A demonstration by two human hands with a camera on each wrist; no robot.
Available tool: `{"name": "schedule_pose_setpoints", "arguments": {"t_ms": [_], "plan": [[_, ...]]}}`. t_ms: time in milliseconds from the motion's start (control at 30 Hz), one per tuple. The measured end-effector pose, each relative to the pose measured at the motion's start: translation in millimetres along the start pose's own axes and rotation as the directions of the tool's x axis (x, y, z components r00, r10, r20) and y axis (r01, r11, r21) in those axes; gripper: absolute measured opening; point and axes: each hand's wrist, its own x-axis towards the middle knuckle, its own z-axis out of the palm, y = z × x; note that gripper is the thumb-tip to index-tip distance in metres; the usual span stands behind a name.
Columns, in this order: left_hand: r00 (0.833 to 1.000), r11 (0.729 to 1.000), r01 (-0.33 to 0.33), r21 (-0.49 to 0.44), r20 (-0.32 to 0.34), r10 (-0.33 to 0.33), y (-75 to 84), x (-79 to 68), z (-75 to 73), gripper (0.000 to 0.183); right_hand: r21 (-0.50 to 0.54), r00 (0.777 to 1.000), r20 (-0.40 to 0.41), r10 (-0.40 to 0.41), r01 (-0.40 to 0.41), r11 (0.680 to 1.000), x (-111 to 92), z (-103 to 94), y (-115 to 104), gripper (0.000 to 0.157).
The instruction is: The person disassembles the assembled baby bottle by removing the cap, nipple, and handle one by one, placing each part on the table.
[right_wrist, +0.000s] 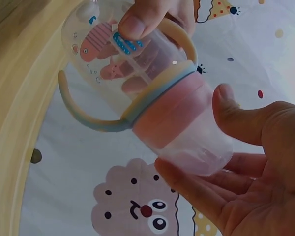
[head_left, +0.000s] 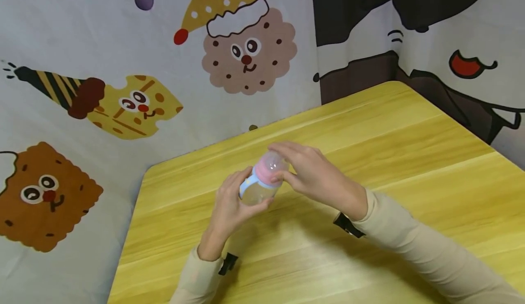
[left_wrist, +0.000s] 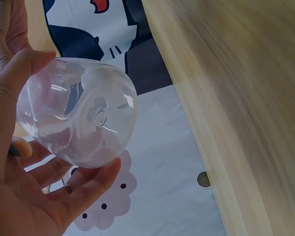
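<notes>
A clear baby bottle [head_left: 257, 193] is held tilted above the table, its cap end up and toward the right hand. My left hand [head_left: 231, 199] grips the rounded body; the left wrist view shows the bottle's bare clear base [left_wrist: 101, 118] between thumb and fingers. My right hand [head_left: 316, 172] is curled round the translucent cap [right_wrist: 199, 150], thumb by the edge of the pink collar [right_wrist: 174, 110] and fingers along the other side. Two pale blue and cream side handles [right_wrist: 91, 120] spread from a ring below the collar. A pink fish print [right_wrist: 96, 43] marks the body.
A wood-grain table [head_left: 164, 231] with rounded corners lies below both hands. Behind it hangs a white cloth [head_left: 135, 44] with cartoon biscuits, and a dark-patterned cloth [head_left: 357, 71] is at the right. Black straps [head_left: 348, 225] sit at the cuffs.
</notes>
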Motion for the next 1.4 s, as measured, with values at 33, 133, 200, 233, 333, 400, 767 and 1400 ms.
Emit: {"name": "schedule_pose_setpoints", "arguments": {"t_ms": [33, 133, 200, 233, 333, 400, 767, 1400], "plan": [[1.0, 1.0, -0.002, 0.005, -0.001, 0.002, -0.1, -0.1, 0.1, 0.071, -0.001, 1.0, -0.004, 0.005, -0.005, 1.0, -0.7, 1.1, -0.7, 0.061], [1.0, 1.0, -0.013, 0.019, -0.01, 0.013, -0.7, -0.1, 0.8, 0.07, 0.0, 1.0, -0.019, 0.015, -0.015, 1.0, -2.4, 4.5, -2.8, 0.06], [1.0, 0.999, -0.017, 0.028, -0.019, 0.017, -1.1, 0.6, 1.4, 0.069, 0.001, 0.999, -0.034, 0.014, -0.014, 1.0, -2.9, 6.6, -3.5, 0.058], [1.0, 0.999, -0.018, 0.032, -0.022, 0.019, -1.3, 1.1, 1.8, 0.069, 0.0, 0.999, -0.044, 0.013, -0.013, 1.0, -2.9, 7.5, -3.9, 0.056], [0.999, 0.999, -0.017, 0.031, -0.029, 0.018, -1.3, 2.4, 3.1, 0.07, -0.02, 0.998, -0.067, 0.007, -0.009, 1.0, -2.7, 9.5, -5.2, 0.055], [0.999, 1.0, -0.012, 0.028, -0.039, 0.013, -1.6, 2.6, 3.8, 0.071, -0.036, 0.997, -0.074, 0.001, -0.004, 0.999, -2.1, 10.7, -6.5, 0.054], [0.997, 0.998, -0.026, 0.056, -0.075, 0.03, -1.4, 4.1, 2.9, 0.074, -0.084, 0.992, -0.124, -0.004, -0.006, 0.996, -3.3, 14.2, -12.5, 0.056], [0.987, 0.987, 0.16, -0.014, 0.025, -0.16, -4.9, 3.2, 4.9, 0.075, -0.115, 0.974, -0.219, 0.06, -0.086, 0.99, 0.0, -10.2, 1.4, 0.067]]}}
